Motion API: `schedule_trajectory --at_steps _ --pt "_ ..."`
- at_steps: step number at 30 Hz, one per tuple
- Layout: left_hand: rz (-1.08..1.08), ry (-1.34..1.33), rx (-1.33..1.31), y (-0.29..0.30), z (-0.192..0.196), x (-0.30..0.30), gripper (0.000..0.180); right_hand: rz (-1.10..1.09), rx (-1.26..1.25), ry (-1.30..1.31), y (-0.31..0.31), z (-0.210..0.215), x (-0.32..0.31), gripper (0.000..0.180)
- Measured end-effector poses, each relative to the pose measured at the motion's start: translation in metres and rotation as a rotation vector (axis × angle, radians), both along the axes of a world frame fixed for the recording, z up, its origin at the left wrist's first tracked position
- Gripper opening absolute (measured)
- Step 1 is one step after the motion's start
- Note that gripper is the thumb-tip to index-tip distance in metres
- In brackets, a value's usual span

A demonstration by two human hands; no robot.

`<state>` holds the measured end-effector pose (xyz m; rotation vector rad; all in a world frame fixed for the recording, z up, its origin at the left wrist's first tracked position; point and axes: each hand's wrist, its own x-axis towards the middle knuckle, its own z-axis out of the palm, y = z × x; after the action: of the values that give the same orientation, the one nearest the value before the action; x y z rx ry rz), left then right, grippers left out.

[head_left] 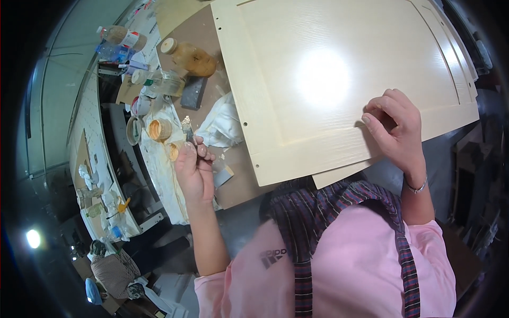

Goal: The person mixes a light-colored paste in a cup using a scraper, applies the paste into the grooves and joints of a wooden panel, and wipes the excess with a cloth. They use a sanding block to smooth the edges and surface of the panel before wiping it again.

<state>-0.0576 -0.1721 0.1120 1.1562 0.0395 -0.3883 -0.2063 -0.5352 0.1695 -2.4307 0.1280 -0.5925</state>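
A pale wooden cabinet door panel [328,79] with a recessed centre lies flat in front of me. My right hand [395,130] rests on its lower right part with the fingers curled; whether anything is between them I cannot tell. My left hand [195,167] is raised left of the panel and grips a small putty knife [187,129], blade up, smeared with filler. Just beyond it stand two small open tubs [160,129] of tan filler. A crumpled white rag [222,124] lies between my left hand and the panel's left edge.
Plastic bottles [119,37], a brown jar [193,58], a dark block [193,93] and small cups crowd the bench's far left. A second thin board [339,175] pokes out beneath the panel. A cluttered side shelf [106,201] runs along the left.
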Motion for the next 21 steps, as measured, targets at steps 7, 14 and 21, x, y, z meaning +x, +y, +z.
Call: schedule_trajectory --at_steps 7,14,21 --pt "0.050 -0.033 -0.022 0.004 0.000 0.003 0.021 0.072 0.263 0.133 0.026 0.017 0.018 0.011" --pt "0.209 -0.069 -0.179 0.003 0.016 0.011 0.021 0.833 -0.401 -0.026 0.143 0.036 0.134 0.028" --pt "0.359 -0.199 -0.186 0.039 0.016 -0.005 0.022 0.870 -1.019 0.739 0.253 -0.056 0.229 0.045"
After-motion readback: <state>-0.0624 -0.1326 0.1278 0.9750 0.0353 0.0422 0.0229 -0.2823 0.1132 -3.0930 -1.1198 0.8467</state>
